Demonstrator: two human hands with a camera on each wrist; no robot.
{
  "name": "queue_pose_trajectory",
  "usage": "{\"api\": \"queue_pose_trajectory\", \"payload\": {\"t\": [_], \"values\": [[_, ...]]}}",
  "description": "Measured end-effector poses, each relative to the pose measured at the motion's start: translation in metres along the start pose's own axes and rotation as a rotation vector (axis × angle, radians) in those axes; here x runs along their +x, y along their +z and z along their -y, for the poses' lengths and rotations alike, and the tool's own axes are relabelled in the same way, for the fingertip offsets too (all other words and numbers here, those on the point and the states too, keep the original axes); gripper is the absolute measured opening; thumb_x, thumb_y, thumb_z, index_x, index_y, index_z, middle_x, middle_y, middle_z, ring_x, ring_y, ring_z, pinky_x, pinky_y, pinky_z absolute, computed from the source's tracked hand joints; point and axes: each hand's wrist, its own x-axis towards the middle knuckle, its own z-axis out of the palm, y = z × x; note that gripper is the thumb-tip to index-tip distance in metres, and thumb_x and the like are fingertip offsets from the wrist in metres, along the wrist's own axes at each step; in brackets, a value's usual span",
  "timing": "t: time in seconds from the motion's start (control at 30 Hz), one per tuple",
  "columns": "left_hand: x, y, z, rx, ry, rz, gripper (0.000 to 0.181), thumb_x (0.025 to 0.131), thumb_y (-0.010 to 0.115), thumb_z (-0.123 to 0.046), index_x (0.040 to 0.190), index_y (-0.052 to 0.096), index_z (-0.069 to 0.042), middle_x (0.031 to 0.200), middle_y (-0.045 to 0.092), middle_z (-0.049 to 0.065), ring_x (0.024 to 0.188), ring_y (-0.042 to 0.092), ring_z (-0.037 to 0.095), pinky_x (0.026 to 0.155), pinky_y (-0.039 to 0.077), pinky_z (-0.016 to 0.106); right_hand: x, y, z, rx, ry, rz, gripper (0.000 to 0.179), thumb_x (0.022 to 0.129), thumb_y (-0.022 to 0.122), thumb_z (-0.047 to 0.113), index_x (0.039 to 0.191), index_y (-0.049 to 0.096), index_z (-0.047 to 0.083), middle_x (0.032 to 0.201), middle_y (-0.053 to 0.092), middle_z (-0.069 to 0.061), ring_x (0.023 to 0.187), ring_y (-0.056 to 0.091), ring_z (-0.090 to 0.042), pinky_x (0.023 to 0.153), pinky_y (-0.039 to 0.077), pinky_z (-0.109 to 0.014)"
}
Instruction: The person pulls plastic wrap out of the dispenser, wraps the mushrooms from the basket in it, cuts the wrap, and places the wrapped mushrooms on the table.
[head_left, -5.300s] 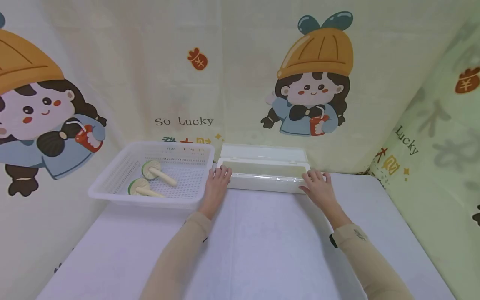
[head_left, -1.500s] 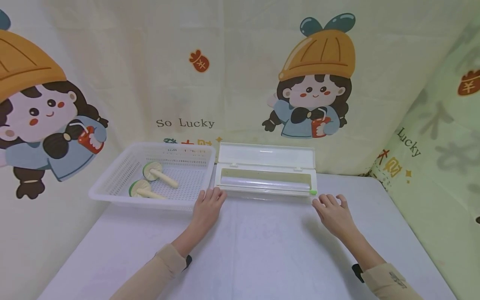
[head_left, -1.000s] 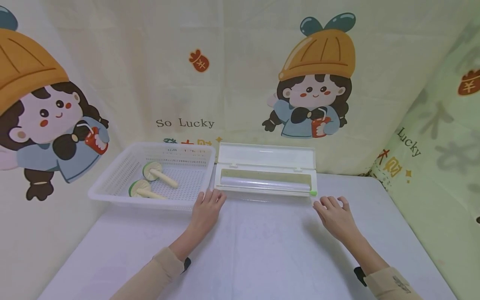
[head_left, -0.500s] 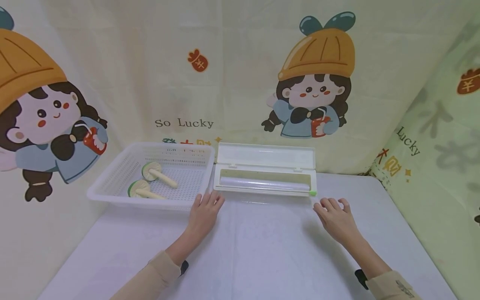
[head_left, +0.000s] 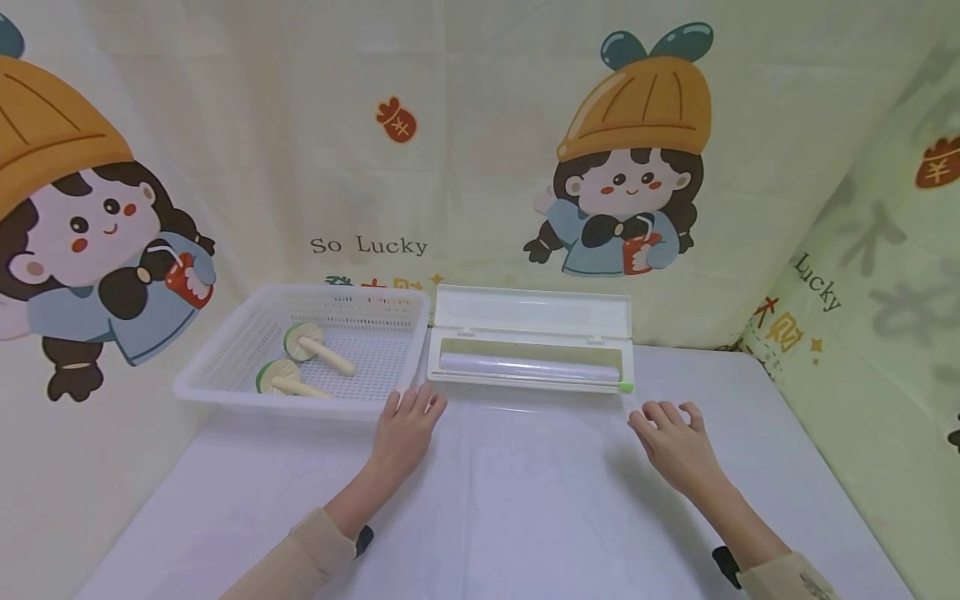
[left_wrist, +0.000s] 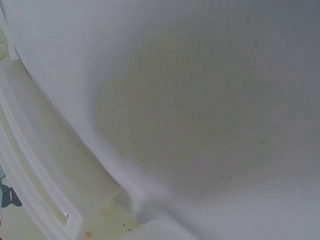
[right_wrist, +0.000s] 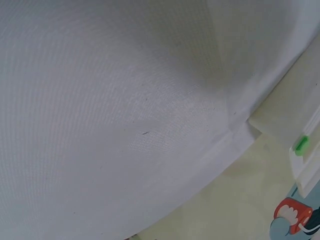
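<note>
A white cling film dispenser (head_left: 525,384) stands at the back of the table with its lid (head_left: 532,311) raised. Inside lies a roll of clear film (head_left: 528,366); a green slider (head_left: 626,387) marks the right front corner. My left hand (head_left: 405,431) hovers or rests by the basket's front right corner, left of the dispenser, fingers relaxed and holding nothing. To the right of the dispenser and nearer to me is my right hand (head_left: 678,442), its fingers loosely bent around nothing. Neither wrist view includes the hands; the dispenser (left_wrist: 55,135) shows at the left wrist view's edge.
Left of the dispenser stands a white perforated plastic basket (head_left: 225,398). In it lie two cream-handled pieces with round, green-edged heads, an upper one (head_left: 326,354) and a lower one (head_left: 279,379). A white cloth covers the table (head_left: 525,500); printed curtains (head_left: 487,167) hang behind it.
Both hands, on the dispenser's ends in the oldest frame, are now off it and closer to me. The lid stands taller and the film roll shows. Lately the hands drift slightly back.
</note>
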Motion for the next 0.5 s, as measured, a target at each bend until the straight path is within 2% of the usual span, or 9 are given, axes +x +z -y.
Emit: {"api": "queue_pose_trajectory", "payload": {"t": [0.2, 0.5], "values": [[-0.0023, -0.0012, -0.0003, -0.008, -0.001, 0.022, 0.027, 0.086, 0.026, -0.006, 0.092, 0.052, -0.011, 0.089, 0.048, 0.007, 0.075, 0.042, 0.023, 0.071, 0.034, 0.037, -0.0009, -0.0014, 0.0013, -0.002, -0.007, -0.026, 0.054, 0.099, 0.002, 0.038, 0.088, 0.05, 0.014, 0.085, 0.05, -0.009, 0.085, 0.049, -0.03, 0.08, 0.028, -0.055], [-0.0037, -0.0026, -0.0013, 0.0, -0.001, -0.07, 0.025, 0.087, 0.028, -0.004, 0.088, 0.051, -0.01, 0.082, 0.047, 0.007, 0.071, 0.041, 0.023, 0.068, 0.034, 0.036, -0.0037, -0.0047, 0.0037, -0.007, -0.007, -0.02, 0.054, 0.099, 0.002, 0.039, 0.087, 0.049, 0.015, 0.085, 0.05, -0.009, 0.085, 0.049, -0.03, 0.081, 0.028, -0.055]]}}
